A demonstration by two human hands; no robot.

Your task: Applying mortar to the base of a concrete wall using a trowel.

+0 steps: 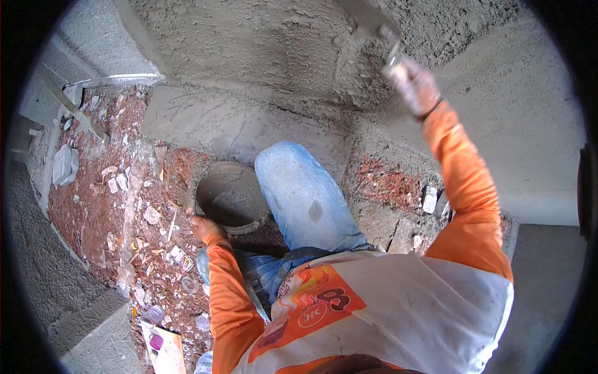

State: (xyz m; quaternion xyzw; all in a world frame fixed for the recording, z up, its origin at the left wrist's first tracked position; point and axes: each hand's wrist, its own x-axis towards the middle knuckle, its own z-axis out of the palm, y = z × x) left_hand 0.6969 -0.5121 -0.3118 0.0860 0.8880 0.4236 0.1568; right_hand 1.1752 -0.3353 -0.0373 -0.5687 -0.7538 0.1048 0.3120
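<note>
My right hand (418, 87) is raised at the upper right, closed round the handle of a trowel (372, 17). The trowel's blade lies against or close over the rough wet mortar on the wall (299, 47); whether it touches, I cannot tell. Motion blurs this hand a little. Low down, my left hand (207, 228) grips the near left rim of a round mortar pan (232, 194). Grey mortar coats the inside of the pan, which stands beside my bent knee in blue jeans. Part of its right side is hidden by the knee.
Broken rubble (118, 181) and litter cover the reddish ground on the left. A pale block (65, 165) lies there. Plastic cups (153, 315) sit near a board (167, 350) at lower left. A smooth plastered wall (529, 118) rises on the right. Small blocks (430, 199) lie by its foot.
</note>
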